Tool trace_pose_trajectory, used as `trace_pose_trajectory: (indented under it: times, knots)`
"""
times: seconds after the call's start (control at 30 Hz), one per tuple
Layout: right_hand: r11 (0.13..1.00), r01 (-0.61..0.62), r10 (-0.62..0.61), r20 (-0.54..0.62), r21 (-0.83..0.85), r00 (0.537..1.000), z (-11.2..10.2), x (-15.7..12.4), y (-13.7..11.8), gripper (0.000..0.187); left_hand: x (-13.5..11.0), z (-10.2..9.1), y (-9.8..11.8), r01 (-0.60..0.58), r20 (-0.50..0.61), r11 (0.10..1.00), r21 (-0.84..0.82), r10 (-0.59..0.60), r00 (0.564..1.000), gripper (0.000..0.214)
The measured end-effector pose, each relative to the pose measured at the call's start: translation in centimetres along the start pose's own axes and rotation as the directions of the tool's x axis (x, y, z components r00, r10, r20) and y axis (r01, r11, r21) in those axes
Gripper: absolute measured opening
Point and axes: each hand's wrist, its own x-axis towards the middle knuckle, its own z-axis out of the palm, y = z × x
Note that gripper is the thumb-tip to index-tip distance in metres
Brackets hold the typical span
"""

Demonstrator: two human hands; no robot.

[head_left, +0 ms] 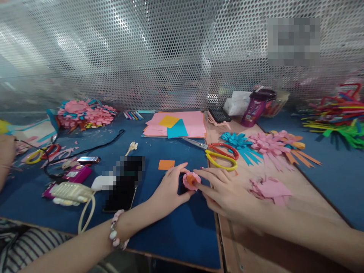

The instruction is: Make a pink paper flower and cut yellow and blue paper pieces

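A small pink paper flower (187, 182) with an orange centre is between my two hands, just over the blue table top. My left hand (167, 189) curves around its left side, the thumb at the near edge and the fingers at the far edge. From the right, my right hand (227, 189) has its fingertips on the flower, one of them at the orange centre. The right thumb is hidden. An orange paper piece (166, 165) lies just beyond my left hand. Scissors (222, 153) with red and yellow handles lie beyond my right hand.
Pink paper sheets (193, 119) lie at the back, near a purple cup (257, 108). Finished blue (234, 140) and pink paper flowers (265, 143) are at right. A phone (123, 189), a power strip (72, 192) and cables lie left. Another person's arm (6, 157) shows far left.
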Motion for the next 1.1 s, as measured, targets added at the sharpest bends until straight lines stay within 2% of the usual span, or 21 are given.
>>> trace_pose_trajectory:
  times: [0.13,0.27,0.43,0.6,0.8,0.93,1.03,1.1]
  knots:
    - [0.998,0.058,-0.057,-0.065,0.014,0.996,0.4,-0.1,-0.4,0.039,0.0,0.3,-0.3,-0.032,-0.021,0.999,-0.004,0.032,0.999,0.058]
    - [0.991,0.136,-0.135,-0.112,-0.004,0.984,0.8,-0.4,-1.0,0.034,0.1,0.5,-0.5,-0.042,-0.032,0.999,-0.020,0.041,0.999,0.063]
    - [0.991,0.125,-0.129,-0.097,-0.047,0.987,1.0,-0.6,-1.2,0.036,0.1,0.4,-0.4,-0.046,-0.049,0.999,-0.026,0.045,0.998,0.062]
    - [0.986,0.136,-0.143,-0.070,-0.091,0.987,1.2,-0.7,-1.1,0.037,0.1,0.1,0.0,-0.012,-0.018,0.999,-0.035,0.011,1.000,0.064]
    - [0.989,0.118,-0.123,-0.056,-0.089,0.991,1.1,-0.6,-1.3,0.039,0.2,0.1,0.0,-0.011,-0.012,1.000,-0.028,0.010,1.000,0.063]
    - [0.993,0.116,-0.118,-0.070,-0.028,0.991,0.6,-0.5,-1.3,0.043,0.1,0.3,-0.3,-0.027,-0.018,0.999,-0.037,0.027,0.999,0.065]
    - [0.997,0.056,-0.049,-0.123,0.058,0.991,0.0,-0.8,-1.0,0.051,0.1,0.3,-0.3,-0.017,-0.032,0.998,-0.067,0.015,0.999,0.065]
    - [0.995,-0.004,0.020,-0.154,0.104,0.988,-0.5,-1.1,-0.6,0.055,0.0,0.1,0.0,0.024,-0.044,0.989,-0.147,-0.031,0.999,0.066]
